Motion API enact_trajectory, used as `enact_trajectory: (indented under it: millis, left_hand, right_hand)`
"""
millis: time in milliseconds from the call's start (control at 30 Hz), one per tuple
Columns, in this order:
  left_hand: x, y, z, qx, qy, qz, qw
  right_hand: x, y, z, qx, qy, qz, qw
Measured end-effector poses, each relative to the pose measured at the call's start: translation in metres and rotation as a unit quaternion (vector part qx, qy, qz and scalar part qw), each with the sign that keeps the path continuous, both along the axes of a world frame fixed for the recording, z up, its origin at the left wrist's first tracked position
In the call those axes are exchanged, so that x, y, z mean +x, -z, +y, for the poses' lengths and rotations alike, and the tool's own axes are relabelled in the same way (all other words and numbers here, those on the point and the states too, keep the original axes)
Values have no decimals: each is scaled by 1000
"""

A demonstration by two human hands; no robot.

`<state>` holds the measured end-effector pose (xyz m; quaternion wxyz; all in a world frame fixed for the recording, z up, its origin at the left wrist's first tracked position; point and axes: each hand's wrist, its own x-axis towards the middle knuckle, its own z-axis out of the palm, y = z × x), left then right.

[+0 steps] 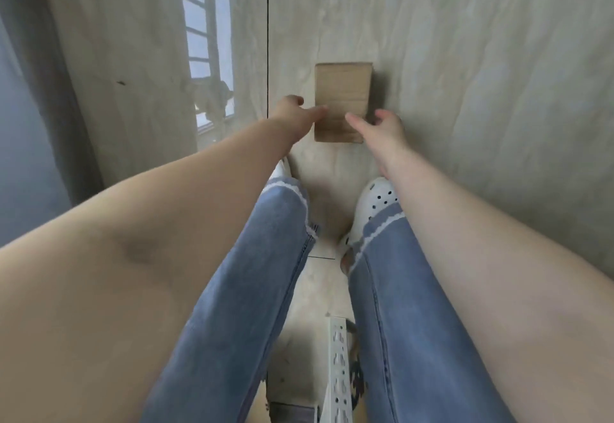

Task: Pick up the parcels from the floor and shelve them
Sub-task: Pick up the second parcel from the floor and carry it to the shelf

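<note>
The parcel [342,101], a small brown cardboard box, lay flat on the pale tiled floor [481,57], just ahead of my white clogs [375,200]. My left hand [295,113] reached over its left edge with fingers spread, gripping nothing. My right hand [382,128] hung beside its right edge, likewise spread and empty. Behind my jeans [252,273] stood a white slotted shelf post [339,372].

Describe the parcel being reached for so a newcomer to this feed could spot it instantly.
Start at the pale glossy tiled floor and its dark grout line running up the picture. Just right of that line, ahead of the white perforated clogs, lies a flat rectangular brown cardboard parcel. It is the only box in view, framed by the open left hand and right hand.
</note>
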<state>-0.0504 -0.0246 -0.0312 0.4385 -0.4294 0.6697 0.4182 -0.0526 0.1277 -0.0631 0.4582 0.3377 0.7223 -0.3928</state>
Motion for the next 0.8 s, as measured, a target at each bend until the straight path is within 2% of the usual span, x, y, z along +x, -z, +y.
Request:
enact_trajectory:
  millis: [133,300,500,800]
  left_hand:
    - [6,22,7,17,-15,-11,1000]
    - [14,-14,8,-13,-80,17,997]
    - [24,-123,-2,14,-220,39,975]
    - [16,-350,-25,51,-269,87,958]
  right_hand:
    - [3,28,-11,-15,-7,22,1000]
    - [4,-12,-18,-31,29,16,999]
    - [9,-138,-20,-66,67,26,995]
    - [-13,-381,-30,-134,87,27,987]
